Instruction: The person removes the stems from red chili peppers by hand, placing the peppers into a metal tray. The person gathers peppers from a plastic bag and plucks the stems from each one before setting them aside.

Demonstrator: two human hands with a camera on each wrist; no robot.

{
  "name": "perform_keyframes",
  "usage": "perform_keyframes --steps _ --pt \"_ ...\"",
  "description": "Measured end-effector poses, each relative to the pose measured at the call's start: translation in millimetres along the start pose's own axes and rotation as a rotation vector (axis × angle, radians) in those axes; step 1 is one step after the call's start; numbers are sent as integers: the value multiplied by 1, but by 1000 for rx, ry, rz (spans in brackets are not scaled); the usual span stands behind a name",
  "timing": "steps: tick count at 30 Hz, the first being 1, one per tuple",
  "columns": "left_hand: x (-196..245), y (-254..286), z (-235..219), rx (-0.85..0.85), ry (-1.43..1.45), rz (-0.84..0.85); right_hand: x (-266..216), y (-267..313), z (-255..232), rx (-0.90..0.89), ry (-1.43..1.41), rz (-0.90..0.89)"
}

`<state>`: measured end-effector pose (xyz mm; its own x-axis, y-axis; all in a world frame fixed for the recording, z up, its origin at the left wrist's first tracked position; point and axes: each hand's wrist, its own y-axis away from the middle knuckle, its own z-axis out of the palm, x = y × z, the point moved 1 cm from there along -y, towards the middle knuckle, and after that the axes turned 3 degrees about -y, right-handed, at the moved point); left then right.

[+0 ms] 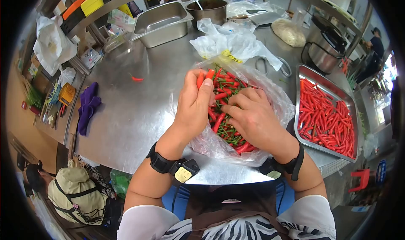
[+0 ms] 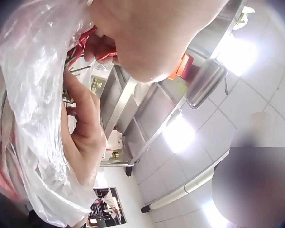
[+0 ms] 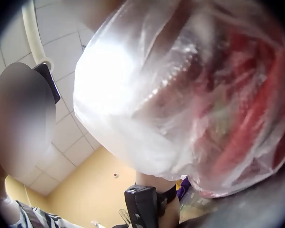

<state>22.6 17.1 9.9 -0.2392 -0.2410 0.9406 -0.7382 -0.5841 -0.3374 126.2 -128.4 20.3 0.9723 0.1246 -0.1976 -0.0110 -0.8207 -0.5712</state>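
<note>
A clear plastic bag (image 1: 276, 96) of red chili peppers (image 1: 228, 88) with green stems lies open on the steel table. My left hand (image 1: 192, 103) is at the bag's left side and holds a few red chili peppers (image 1: 205, 78) between thumb and fingers, their ends standing up. Inside the bag's mouth, my right hand (image 1: 253, 113) reaches into the pile with bent fingers. Its fingertips are among the peppers, and I cannot tell whether they pinch one. In the left wrist view the right hand (image 2: 85, 137) is beside green stems, partly behind the plastic. The bag (image 3: 133, 123) covers most of the right wrist view.
Right of the bag, a steel tray (image 1: 297, 109) holds many stemless red chilies. Scissors (image 1: 286, 67) and a crumpled white bag (image 1: 236, 39) lie behind. A steel pan (image 1: 162, 22), a pot (image 1: 209, 12) and a cooker (image 1: 325, 43) stand farther back. A purple cloth (image 1: 88, 107) lies left.
</note>
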Motion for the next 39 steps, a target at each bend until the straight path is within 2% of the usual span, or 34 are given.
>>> perform_keyframes --steps 3,4,5,6,7,9,10,12,15,18,25,28,30,31,33,34,36,37,38,39 --pt "3 2 0 -25 -92 -82 6 2 -6 -76 26 2" --pt "8 2 0 -27 -96 -79 10 1 -8 3 34 -34" --pt "14 3 1 -88 -257 -72 13 1 -10 81 43 -70" --pt "17 3 2 -148 -417 -65 17 0 -13 81 43 -69" --pt "16 3 2 -148 -415 -68 19 -1 -17 157 70 -58" --pt "16 5 5 -215 -492 203 21 -2 -25 252 75 -30" --pt "14 5 6 -219 -491 194 21 -2 -25 247 71 -24" --pt "11 9 9 -275 -334 48 20 0 -25 296 62 -22" --pt "18 13 11 -330 -360 26 21 4 -22 295 97 30" --pt "25 15 14 -301 -410 41 16 5 -17 366 89 73" --pt "20 17 18 -246 -445 59 9 5 -12 390 81 179" --pt "23 19 19 -278 -443 8 9 4 -12 396 98 222" --pt "24 22 18 -326 -467 124 17 3 -17 419 157 288" --pt "23 21 19 -323 -464 125 20 4 -22 416 158 285" --pt "23 17 20 -227 -166 58 24 6 -32 236 141 262" --pt "21 16 19 -222 -170 57 22 6 -36 235 135 258" --pt "14 12 15 -105 -51 65 11 9 -46 144 -63 210" --pt "10 9 16 -63 32 49 9 10 -52 -9 -132 167" --pt "9 9 14 -60 27 47 8 14 -54 -8 -137 165" --pt "7 9 13 -43 109 -12 6 19 -53 -235 -212 143"
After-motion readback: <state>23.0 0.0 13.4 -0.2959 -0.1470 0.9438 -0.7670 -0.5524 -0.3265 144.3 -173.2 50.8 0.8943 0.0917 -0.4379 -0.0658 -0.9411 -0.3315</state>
